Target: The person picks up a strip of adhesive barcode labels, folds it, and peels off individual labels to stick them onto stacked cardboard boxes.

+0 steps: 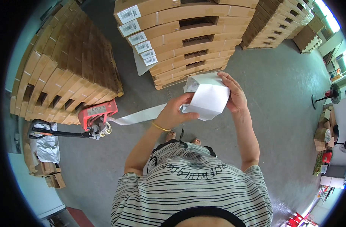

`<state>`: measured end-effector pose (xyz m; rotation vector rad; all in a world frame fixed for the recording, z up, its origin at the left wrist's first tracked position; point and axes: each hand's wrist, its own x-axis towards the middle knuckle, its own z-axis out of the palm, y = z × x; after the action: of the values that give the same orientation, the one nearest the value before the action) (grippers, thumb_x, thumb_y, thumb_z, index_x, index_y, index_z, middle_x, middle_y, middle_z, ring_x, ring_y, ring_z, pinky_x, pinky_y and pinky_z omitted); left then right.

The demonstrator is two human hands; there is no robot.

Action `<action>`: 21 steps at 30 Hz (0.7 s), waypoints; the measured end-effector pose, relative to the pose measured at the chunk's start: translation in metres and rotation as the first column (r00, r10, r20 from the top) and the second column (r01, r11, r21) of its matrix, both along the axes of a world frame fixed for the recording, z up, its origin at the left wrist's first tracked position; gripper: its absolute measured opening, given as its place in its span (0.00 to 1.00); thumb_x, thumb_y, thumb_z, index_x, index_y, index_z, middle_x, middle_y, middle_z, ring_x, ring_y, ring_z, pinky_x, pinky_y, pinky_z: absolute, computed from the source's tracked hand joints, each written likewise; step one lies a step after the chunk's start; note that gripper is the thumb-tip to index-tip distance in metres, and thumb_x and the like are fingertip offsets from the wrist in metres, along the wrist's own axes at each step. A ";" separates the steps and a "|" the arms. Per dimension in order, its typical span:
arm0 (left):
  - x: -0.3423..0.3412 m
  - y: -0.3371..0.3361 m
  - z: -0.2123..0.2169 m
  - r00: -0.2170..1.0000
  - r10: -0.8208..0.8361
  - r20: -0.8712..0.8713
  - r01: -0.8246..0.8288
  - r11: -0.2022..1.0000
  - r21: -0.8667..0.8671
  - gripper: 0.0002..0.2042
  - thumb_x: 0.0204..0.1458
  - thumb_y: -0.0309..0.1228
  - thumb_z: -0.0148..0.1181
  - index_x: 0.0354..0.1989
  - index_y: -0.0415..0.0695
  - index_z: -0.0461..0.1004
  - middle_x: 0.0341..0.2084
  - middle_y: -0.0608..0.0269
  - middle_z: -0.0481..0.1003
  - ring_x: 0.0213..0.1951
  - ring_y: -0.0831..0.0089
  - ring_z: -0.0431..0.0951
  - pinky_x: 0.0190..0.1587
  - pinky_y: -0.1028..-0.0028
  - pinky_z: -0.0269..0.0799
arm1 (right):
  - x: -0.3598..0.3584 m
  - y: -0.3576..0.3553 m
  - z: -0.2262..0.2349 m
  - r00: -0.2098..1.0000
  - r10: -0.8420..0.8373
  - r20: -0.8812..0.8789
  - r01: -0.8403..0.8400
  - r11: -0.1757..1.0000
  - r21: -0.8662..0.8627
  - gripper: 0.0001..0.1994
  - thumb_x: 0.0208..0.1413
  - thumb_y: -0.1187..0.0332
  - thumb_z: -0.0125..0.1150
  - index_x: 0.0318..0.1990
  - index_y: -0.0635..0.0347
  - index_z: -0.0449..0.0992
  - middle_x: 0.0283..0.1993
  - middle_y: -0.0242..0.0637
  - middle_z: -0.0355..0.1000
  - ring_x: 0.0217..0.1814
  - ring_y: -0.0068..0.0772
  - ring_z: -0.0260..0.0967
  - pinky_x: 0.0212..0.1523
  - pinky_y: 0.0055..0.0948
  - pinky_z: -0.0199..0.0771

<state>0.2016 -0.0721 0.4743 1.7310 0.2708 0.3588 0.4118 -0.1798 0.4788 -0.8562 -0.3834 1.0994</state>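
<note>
In front of my waist I hold a thick fold of white paper (211, 97), which looks like a folded strip of labels. My left hand (175, 112) grips its left side, with the thumb along the lower edge and the fingers partly hidden behind the paper. My right hand (234, 92) is wrapped round the right side, with its fingers at the top corner. Beyond my left wrist a long white paper strip (140, 115) stretches left toward the pallet jack; its link to the fold is hidden by my left hand.
Ahead stands a pallet stack of flat cartons (192, 41) with white labels at its left corners. A red pallet jack (98, 111) sits under another carton stack (63, 64) at left. More stacked cartons (273, 24) stand far right, and a black fan (334, 94) at the right wall.
</note>
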 end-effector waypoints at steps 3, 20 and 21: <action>0.010 -0.001 -0.013 0.985 0.127 -0.119 -0.145 0.978 -0.149 0.15 0.49 0.33 0.66 0.43 0.41 0.75 0.50 0.54 0.71 0.48 0.67 0.73 0.49 0.71 0.68 | 0.000 0.005 -0.003 1.000 0.014 -0.004 -0.014 1.000 0.015 0.12 0.61 0.68 0.52 0.49 0.63 0.71 0.42 0.35 0.71 0.43 0.25 0.71 0.45 0.25 0.73; 0.060 0.048 0.138 0.546 0.296 0.784 -0.616 0.776 0.135 0.05 0.55 0.27 0.59 0.34 0.39 0.72 0.25 0.78 0.67 0.27 0.89 0.59 0.30 0.86 0.54 | 0.024 0.020 0.027 0.640 -0.070 0.765 -0.250 0.923 0.294 0.50 0.46 0.28 0.51 0.64 0.65 0.59 0.60 0.44 0.65 0.61 0.33 0.61 0.59 0.35 0.61; 0.066 0.055 0.155 0.541 0.323 0.777 -0.623 0.774 0.112 0.05 0.55 0.27 0.59 0.33 0.38 0.72 0.24 0.79 0.66 0.27 0.89 0.58 0.30 0.86 0.53 | 0.019 0.030 0.017 0.744 0.049 0.667 -0.330 0.894 0.302 0.52 0.44 0.26 0.48 0.65 0.65 0.57 0.65 0.44 0.60 0.68 0.34 0.53 0.66 0.39 0.53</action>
<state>0.2673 -0.0174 0.6297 1.7051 0.0869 1.5849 0.4309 -0.1499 0.4955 -0.8107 -1.2732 0.8319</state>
